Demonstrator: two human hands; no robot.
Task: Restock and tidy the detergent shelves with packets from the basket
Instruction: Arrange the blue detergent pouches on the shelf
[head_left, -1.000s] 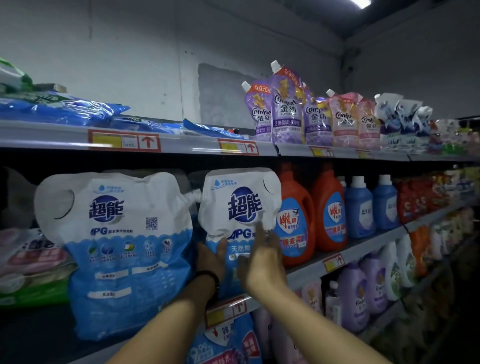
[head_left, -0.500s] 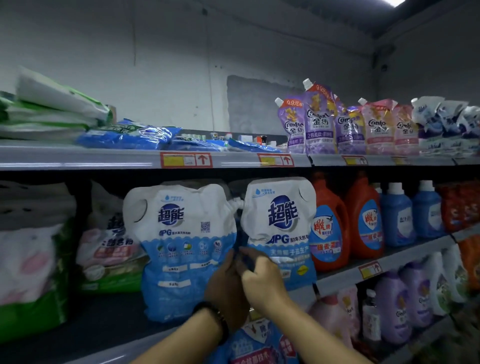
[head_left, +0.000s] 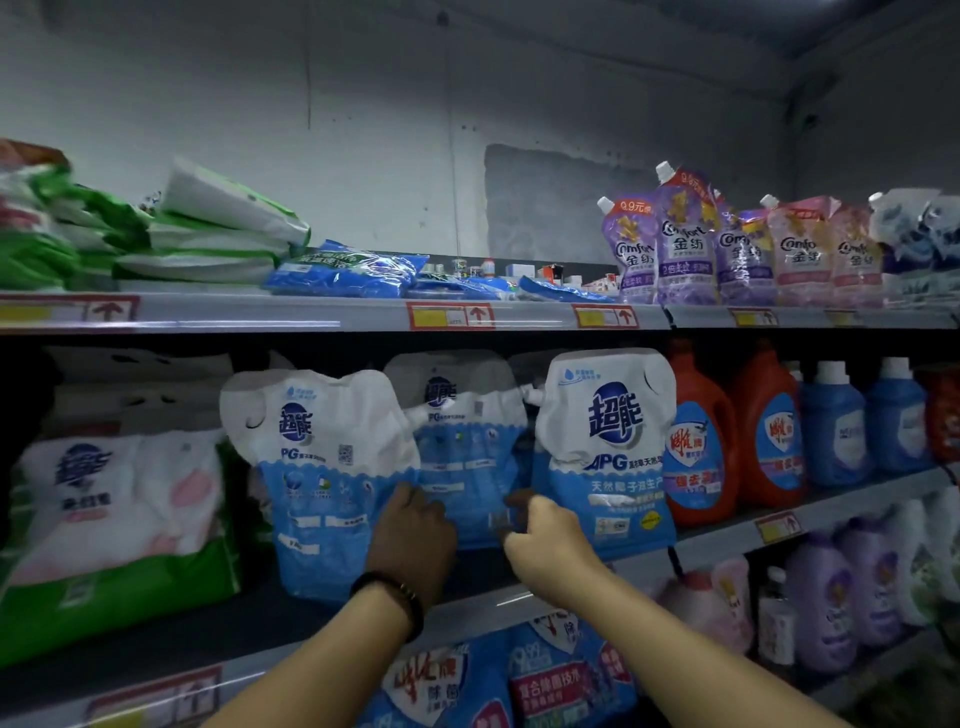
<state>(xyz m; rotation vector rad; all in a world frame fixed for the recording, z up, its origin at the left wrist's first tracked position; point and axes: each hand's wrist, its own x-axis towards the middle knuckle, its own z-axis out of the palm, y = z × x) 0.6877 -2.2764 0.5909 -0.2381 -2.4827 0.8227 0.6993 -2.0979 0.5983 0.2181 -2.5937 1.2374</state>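
Two bare forearms reach up from the bottom edge; the left wrist wears a dark bead bracelet (head_left: 389, 597). The left hand (head_left: 413, 540) lies against the lower right corner of the left pouch (head_left: 322, 467), a soft, crinkled spouted bag, white above and blue below; its fingers curl onto the film, though whether they grip or only press cannot be told. The right hand (head_left: 545, 540) is loosely fisted, its fingers (head_left: 519, 506) pinching the lower right edge of the middle pouch (head_left: 467, 457), which stands slightly behind, between the two hands. Just right of those fingers stands the right pouch (head_left: 608, 447), upright, glossy, with a notched handle corner.

All three pouches stand on the middle shelf (head_left: 519, 597), a grey metal ledge with red-and-yellow price tags (head_left: 776, 527). Right of the right pouch are rigid orange jugs (head_left: 727, 441) and then blue bottles (head_left: 862, 421). Left of the left hand lie blurred white-and-green soft packs (head_left: 119, 519).

Above the fingers, the top shelf (head_left: 311, 317) carries flat blue bags (head_left: 348, 270), stacked green-white packs (head_left: 208, 234) and purple and pink spouted pouches (head_left: 727, 249). Behind is a rough grey wall (head_left: 415, 130). Below the hands, further packets are cut off by the frame. No basket shows.
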